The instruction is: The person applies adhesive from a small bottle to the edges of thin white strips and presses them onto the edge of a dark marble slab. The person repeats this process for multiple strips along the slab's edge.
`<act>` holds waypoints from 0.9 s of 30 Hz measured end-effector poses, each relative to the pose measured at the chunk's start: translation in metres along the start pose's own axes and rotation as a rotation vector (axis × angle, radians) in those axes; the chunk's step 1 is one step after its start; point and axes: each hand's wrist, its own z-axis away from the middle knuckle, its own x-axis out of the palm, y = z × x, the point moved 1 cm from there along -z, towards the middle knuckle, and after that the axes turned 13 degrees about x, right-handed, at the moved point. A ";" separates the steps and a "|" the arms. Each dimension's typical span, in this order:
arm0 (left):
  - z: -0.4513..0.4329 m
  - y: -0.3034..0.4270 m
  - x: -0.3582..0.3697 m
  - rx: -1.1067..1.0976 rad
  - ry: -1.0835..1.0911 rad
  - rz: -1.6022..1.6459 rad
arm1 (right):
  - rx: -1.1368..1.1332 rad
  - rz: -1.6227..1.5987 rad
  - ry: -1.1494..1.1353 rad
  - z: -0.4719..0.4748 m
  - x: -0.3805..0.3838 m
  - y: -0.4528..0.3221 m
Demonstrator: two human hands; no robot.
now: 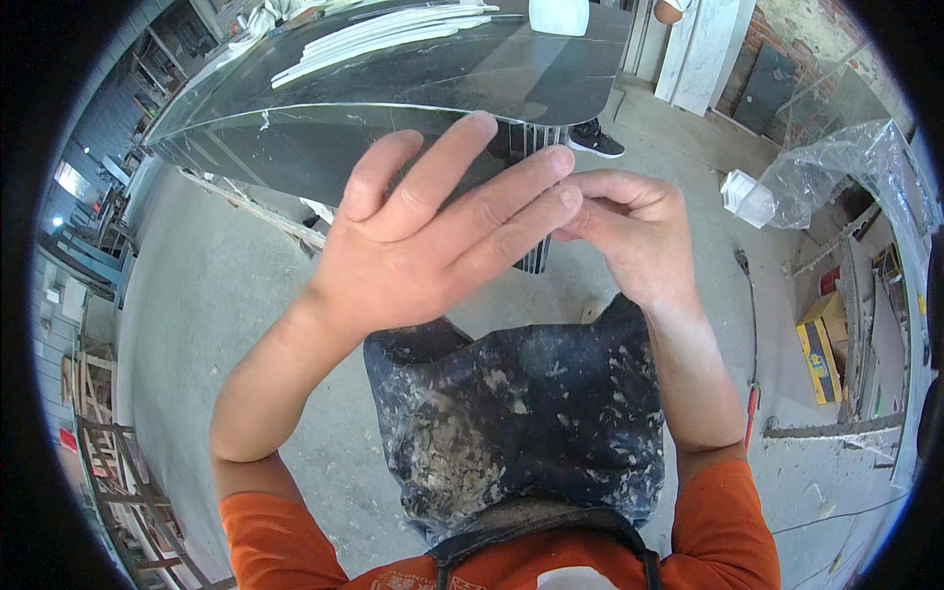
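Observation:
Before my waist, my left hand (420,221) is raised with its back to me and its fingers spread. Its thumb is hidden. Close to the left fingertips, my right hand (638,228) has its thumb and fingers bent together. Its fingertips are partly covered, so I cannot tell whether something small is pinched there. Just beyond the hands stands a dark, glossy stone-look countertop (442,81) with a rounded corner and a dark front panel (273,151). A dark ribbed upright (537,258) under that corner is partly hidden by my hands.
White strips (383,37) and a white container (559,16) rest on the countertop. Another person's shoe (597,140) is beside its corner. To the right are clear plastic sheeting (833,169), a yellow box (818,350) and a cable (752,324). A dark, stained apron (523,413) covers my front.

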 end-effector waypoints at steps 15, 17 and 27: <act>0.012 -0.002 0.001 -0.025 -0.052 -0.077 | -0.003 -0.039 -0.013 -0.001 0.001 0.001; 0.009 -0.006 0.005 -0.030 -0.075 -0.085 | -0.007 -0.066 -0.020 -0.001 0.002 0.002; 0.004 -0.033 0.001 0.064 -0.006 -0.138 | 0.014 -0.097 -0.006 0.000 0.003 0.001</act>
